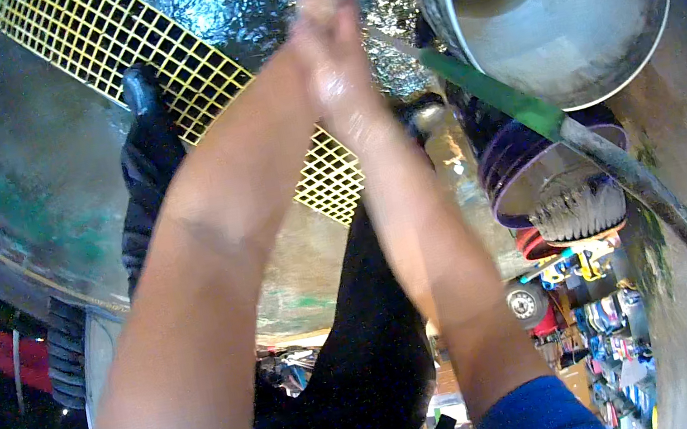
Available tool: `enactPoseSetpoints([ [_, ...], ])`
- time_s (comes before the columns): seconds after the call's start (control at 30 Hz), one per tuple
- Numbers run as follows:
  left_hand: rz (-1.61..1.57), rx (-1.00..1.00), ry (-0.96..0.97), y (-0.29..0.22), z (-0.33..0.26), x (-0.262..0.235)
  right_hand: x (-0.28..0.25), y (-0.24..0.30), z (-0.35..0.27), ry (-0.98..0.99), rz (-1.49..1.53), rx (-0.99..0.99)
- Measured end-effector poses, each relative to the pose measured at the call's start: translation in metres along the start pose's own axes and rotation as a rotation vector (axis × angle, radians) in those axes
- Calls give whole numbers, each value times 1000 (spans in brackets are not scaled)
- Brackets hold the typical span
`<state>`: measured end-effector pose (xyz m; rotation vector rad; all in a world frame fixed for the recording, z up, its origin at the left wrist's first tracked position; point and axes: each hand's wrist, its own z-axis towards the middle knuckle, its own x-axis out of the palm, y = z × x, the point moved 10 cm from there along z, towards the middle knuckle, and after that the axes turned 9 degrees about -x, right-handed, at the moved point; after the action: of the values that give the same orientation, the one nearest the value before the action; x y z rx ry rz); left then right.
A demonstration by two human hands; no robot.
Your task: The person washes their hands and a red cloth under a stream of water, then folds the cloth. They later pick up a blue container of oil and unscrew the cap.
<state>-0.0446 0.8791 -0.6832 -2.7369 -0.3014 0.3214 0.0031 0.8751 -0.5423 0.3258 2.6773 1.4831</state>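
Observation:
My left hand (pixel 306 35) and my right hand (pixel 338 68) are clasped against each other over the wet floor, wrists wet and shining. Their fingers overlap and are smeared by motion, so what each one does is hidden. Just right of them lies a hose (pixel 646 184) with a green end piece (pixel 495 91), its narrow tip pointing at my hands. Around that tip, rippling water (pixel 395 12) glints. Neither hand visibly holds a thing.
A yellow grating (pixel 149 51) crosses the floor under my arms, with a dark shoe (pixel 141 89) on it. At upper right stands a large white bucket (pixel 596 32) with brown liquid. Below it are a purple-rimmed bucket (pixel 500 187) and a grey bristled brush (pixel 579 208).

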Motion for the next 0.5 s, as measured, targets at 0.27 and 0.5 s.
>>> enactPoseSetpoints([
  [0.27, 1952, 745, 365, -26, -71, 57, 17, 56, -53, -81, -538, -353],
  [0.5, 1628, 840, 667, -8, -74, 84, -7, 59, -17, -126, -607, -718],
])
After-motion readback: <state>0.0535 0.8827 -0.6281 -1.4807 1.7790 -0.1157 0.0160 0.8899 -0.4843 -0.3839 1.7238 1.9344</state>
